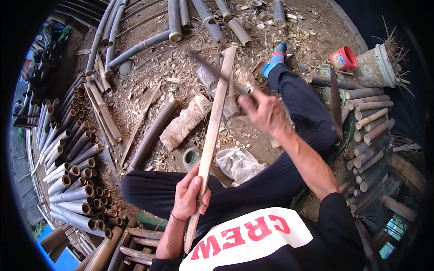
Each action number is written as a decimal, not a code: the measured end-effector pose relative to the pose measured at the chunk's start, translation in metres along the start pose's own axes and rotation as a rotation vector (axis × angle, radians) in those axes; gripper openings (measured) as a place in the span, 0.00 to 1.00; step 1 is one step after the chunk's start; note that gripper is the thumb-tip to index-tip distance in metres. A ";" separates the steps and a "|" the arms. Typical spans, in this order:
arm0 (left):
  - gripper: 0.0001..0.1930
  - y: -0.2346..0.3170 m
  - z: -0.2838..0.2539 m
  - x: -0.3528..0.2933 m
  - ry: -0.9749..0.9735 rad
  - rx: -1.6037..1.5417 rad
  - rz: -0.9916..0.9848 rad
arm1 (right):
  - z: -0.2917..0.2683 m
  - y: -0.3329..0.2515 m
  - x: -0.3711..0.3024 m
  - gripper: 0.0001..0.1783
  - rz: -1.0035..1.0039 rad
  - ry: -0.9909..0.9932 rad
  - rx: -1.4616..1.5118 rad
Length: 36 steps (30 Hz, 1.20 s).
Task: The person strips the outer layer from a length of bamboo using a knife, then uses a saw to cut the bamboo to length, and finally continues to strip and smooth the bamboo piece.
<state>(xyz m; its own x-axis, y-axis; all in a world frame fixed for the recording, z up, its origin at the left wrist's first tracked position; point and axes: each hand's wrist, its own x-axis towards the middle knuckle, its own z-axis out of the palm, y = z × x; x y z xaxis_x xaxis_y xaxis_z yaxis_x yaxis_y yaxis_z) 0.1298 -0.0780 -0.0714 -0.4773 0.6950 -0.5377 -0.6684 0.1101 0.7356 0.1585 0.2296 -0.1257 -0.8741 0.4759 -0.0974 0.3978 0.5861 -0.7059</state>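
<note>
My left hand (184, 195) is closed around the lower part of a long pale bamboo slat (217, 113). The slat slants up and away from my lap, its far end near a block of wood on the ground. In my right hand (269, 113) is the handle of a knife with a dark blade (209, 67), slightly blurred. The blade crosses the slat near its far end; whether the two touch, I cannot tell. Beneath lie a rough wood chunk (186, 122) and a dark bamboo tube (154, 133).
Cut bamboo tubes are stacked at the left (74, 198) and right (368, 122). Longer bamboo poles (140, 47) lie at the back. A red tub (342, 58), a dirty white bucket (375, 65), a saw-like blade (335, 101) and a plastic bag (239, 165) sit around my legs. Shavings litter the ground.
</note>
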 end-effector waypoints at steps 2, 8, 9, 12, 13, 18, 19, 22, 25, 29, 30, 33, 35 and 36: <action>0.26 0.016 0.007 0.016 0.028 0.020 -0.001 | 0.016 -0.025 -0.029 0.33 -0.260 0.004 0.033; 0.26 0.017 0.010 0.020 0.014 0.072 0.088 | 0.044 -0.021 -0.050 0.29 -0.541 0.198 -0.016; 0.27 0.018 0.006 0.015 -0.003 0.063 0.049 | 0.042 -0.018 -0.041 0.31 -0.440 0.195 -0.031; 0.29 0.001 0.004 -0.014 -0.103 0.055 -0.081 | -0.004 0.024 0.009 0.37 0.027 0.149 -0.035; 0.29 -0.007 0.000 -0.021 -0.115 -0.004 -0.084 | -0.019 0.035 0.024 0.39 0.018 0.183 -0.087; 0.32 -0.025 -0.012 -0.038 -0.184 -0.223 -0.002 | -0.080 0.080 0.062 0.42 0.292 0.264 -0.090; 0.34 -0.018 -0.017 -0.034 -0.240 -0.159 -0.021 | -0.076 0.070 0.052 0.41 0.214 0.369 -0.079; 0.29 0.000 -0.007 0.001 -0.185 -0.304 -0.298 | -0.055 0.033 0.018 0.40 -0.075 0.321 -0.056; 0.23 0.009 -0.001 0.034 -0.219 -0.611 -0.332 | -0.012 -0.006 -0.027 0.36 -0.186 0.183 0.099; 0.18 0.002 0.000 0.056 -0.270 -0.867 -0.266 | 0.029 -0.035 -0.075 0.33 -0.342 -0.026 0.021; 0.19 -0.001 -0.001 0.057 -0.260 -0.834 -0.276 | 0.034 -0.039 -0.081 0.33 -0.436 0.028 0.012; 0.20 0.000 0.003 0.053 -0.193 -0.768 -0.308 | 0.045 -0.030 -0.072 0.33 -0.494 0.122 -0.025; 0.19 0.005 0.012 0.045 -0.230 -0.780 -0.292 | 0.041 -0.024 -0.059 0.32 -0.425 0.096 -0.073; 0.18 0.006 0.014 0.040 -0.242 -0.782 -0.274 | 0.039 -0.020 -0.048 0.33 -0.370 0.117 -0.087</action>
<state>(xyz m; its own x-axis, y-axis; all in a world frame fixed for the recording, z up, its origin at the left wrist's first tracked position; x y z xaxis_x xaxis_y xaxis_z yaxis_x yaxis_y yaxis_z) 0.1147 -0.0402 -0.0827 -0.1663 0.8576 -0.4868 -0.9854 -0.1628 0.0498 0.1812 0.1693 -0.1339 -0.9271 0.2908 0.2365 0.0884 0.7828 -0.6160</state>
